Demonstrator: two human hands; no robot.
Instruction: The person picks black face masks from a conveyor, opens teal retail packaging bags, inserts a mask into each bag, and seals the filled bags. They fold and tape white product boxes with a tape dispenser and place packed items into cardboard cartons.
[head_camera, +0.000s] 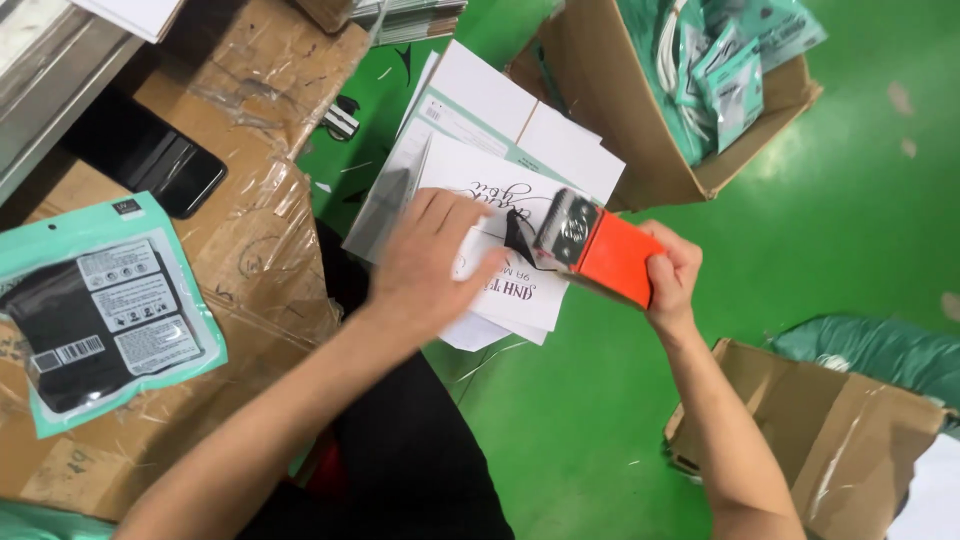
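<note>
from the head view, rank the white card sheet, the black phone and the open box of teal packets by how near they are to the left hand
1. White card sheet: directly under the left hand.
2. Black phone: off to the left, on the taped cardboard.
3. Open box of teal packets: upper right, beyond the sheets.

Two hands are showing: the left hand (432, 262) and the right hand (672, 275). One orange tape dispenser (598, 250), one black phone (150, 155), one teal pouch (105, 310) and two open cardboard boxes (650, 150) (840, 440) are lying around them.
</note>
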